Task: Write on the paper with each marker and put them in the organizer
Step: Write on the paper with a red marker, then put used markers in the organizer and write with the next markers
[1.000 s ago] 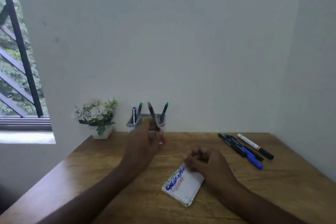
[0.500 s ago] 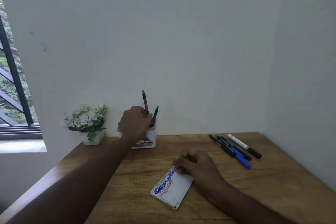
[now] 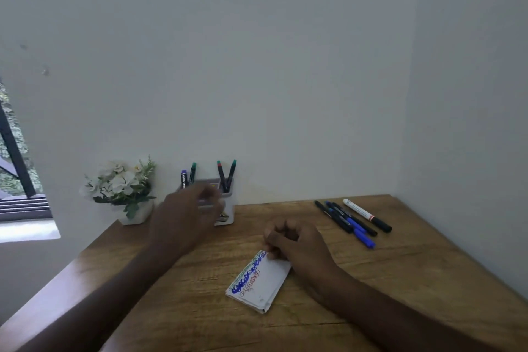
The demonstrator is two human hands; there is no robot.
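A folded white paper (image 3: 260, 283) with blue, green and red scribbles lies on the wooden table (image 3: 400, 280). My right hand (image 3: 297, 240) rests on its top corner with fingers curled, holding nothing else. My left hand (image 3: 183, 220), blurred and empty with fingers loose, hovers in front of the white organizer (image 3: 227, 210) at the wall. Several markers stand in the organizer, among them a red-tipped marker (image 3: 221, 177) and a green-tipped marker (image 3: 231, 174). Several more markers (image 3: 353, 220) lie at the right, black, blue and one white.
A small white pot of pale flowers (image 3: 124, 188) stands left of the organizer. White walls close the table at the back and right. A window with dark bars (image 3: 14, 157) is at the far left.
My left hand carried the red-tipped marker to the organizer, let it go there and has drawn back toward me, empty. My right hand stayed on the paper.
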